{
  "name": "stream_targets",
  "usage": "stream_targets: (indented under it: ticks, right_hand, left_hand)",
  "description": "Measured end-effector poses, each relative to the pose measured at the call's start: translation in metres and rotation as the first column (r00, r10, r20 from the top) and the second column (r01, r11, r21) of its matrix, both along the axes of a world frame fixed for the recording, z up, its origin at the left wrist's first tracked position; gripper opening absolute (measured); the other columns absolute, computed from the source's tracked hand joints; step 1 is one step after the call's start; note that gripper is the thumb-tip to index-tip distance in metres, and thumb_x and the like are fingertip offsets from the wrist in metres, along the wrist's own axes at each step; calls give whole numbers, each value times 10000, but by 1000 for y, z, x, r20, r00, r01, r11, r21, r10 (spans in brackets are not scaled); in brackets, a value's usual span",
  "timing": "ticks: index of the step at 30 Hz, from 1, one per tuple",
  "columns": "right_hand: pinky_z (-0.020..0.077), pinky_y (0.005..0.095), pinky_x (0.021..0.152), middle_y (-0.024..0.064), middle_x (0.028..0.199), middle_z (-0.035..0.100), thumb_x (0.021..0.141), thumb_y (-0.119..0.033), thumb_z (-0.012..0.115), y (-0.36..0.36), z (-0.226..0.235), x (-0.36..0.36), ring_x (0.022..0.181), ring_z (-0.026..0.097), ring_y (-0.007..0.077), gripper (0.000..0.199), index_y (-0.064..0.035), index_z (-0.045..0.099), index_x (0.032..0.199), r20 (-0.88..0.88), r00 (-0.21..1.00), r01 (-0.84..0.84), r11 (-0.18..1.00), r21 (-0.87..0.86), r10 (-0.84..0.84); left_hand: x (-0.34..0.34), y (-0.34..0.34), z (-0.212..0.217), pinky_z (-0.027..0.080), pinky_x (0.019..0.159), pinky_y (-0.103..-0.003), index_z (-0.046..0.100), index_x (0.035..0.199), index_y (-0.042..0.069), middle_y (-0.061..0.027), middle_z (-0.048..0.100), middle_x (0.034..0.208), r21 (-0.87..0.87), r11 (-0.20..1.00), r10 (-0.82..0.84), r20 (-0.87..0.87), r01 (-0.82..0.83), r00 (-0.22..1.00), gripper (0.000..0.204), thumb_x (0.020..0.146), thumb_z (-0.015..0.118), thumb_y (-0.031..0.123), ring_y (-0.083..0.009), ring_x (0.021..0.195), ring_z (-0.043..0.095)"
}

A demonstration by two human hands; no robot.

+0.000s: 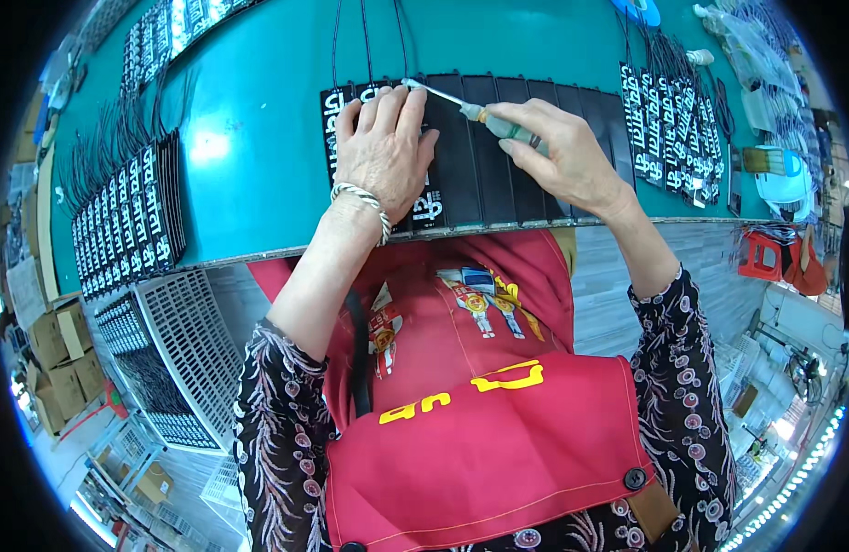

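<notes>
Left hand [384, 147] flat, fingers spread and unclenched, palm pressing down on the row of black panels [480, 152], covering the leftmost printed ones; silver bracelet [365, 198] on the wrist. Right hand [562, 156] clenched around a small brush with a greenish handle [484, 115], its thin pale tip pointing to 10 o'clock and touching the top edge of the panels just above the left fingertips. Panels lie side by side near the front edge of the teal worktop [259, 120], black wires [365, 37] running off them toward 12 o'clock. At 3 o'clock from the right hand, a fanned stack of black printed panels [673, 129] with wires; past it a paintbrush with a blue handle [772, 161]. At 9 o'clock, well apart, another long overlapped row of printed panels [126, 221]. At 7 o'clock, below the worktop edge, grey grid trays [181, 350] and cardboard boxes [61, 354]. Red apron [480, 414] at 6 o'clock.
</notes>
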State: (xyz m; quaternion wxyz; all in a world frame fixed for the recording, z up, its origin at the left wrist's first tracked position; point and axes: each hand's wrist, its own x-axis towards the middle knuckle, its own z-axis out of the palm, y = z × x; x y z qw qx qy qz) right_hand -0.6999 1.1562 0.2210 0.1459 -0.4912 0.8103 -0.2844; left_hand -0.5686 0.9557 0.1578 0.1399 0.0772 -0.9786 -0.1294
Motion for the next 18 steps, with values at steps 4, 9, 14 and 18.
stream_targets:
  ticks: [4, 9, 14, 18]
  right_hand:
    - [539, 347, 793, 145, 1041, 688, 880, -77, 677, -3, 4, -3, 899, 673, 280, 377, -40, 651, 1255, -50, 999, -3, 999, 45, 5]
    - [532, 351, 741, 140, 987, 687, 905, -94, 665, -8, 6, -7, 836, 664, 274, 349, -47, 657, 1251, -95, 995, -22, 1000, 13, 23]
    - [524, 351, 716, 142, 984, 693, 924, -89, 630, -18, 17, -8, 813, 660, 276, 332, -52, 660, 1252, -101, 993, -46, 996, 73, 54]
    - [524, 359, 731, 147, 982, 702, 925, -86, 618, -25, 30, -15, 820, 662, 279, 323, -50, 668, 1243, -115, 991, -53, 988, 146, 70]
  left_hand:
    - [-3, -1, -3, 329, 1104, -448, 465, 1451, 98, -102, 545, 1335, -36, 999, 9, 1, -9, 1000, 555, 953, 615, 293, -285, 1266, 503]
    - [-6, 0, 0, 338, 1087, -440, 471, 1447, 97, -86, 544, 1300, -65, 998, 3, -10, -4, 1000, 559, 947, 624, 298, -266, 1236, 509]
    - [-8, -3, 2, 348, 1060, -429, 478, 1441, 99, -75, 546, 1263, -57, 998, 15, -22, -17, 1000, 559, 943, 633, 300, -252, 1191, 522]
    - [-14, -5, 3, 325, 1078, -469, 493, 1419, 95, -73, 555, 1246, -29, 999, 23, -4, -23, 1000, 556, 936, 640, 327, -229, 1247, 495]
